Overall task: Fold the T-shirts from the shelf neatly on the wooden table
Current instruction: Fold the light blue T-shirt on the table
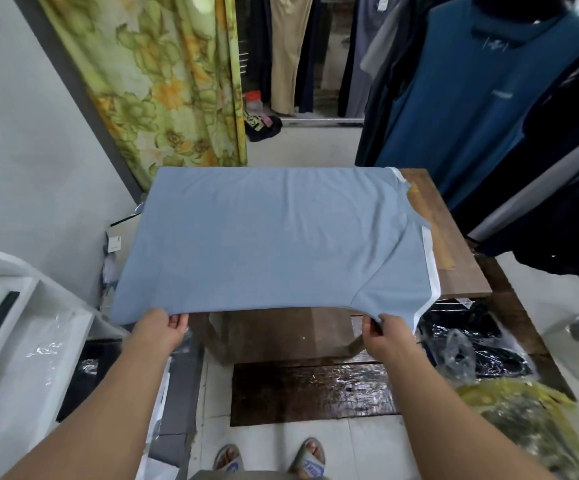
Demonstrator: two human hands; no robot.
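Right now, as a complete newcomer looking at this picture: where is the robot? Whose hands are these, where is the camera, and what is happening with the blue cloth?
There is no robot here: a person works with two bare hands. The single picture comes from a wide-angle camera worn on the person's head. It looks forward and down, so you also see their sandalled feet. A light blue T-shirt with white trim lies spread over most of the wooden table. The left hand and right hand each pinch its near edge with curled fingers, holding it just past the table's front. A floral curtain and a dark blue shirt hang behind. Plastic-wrapped garments lie lower right.
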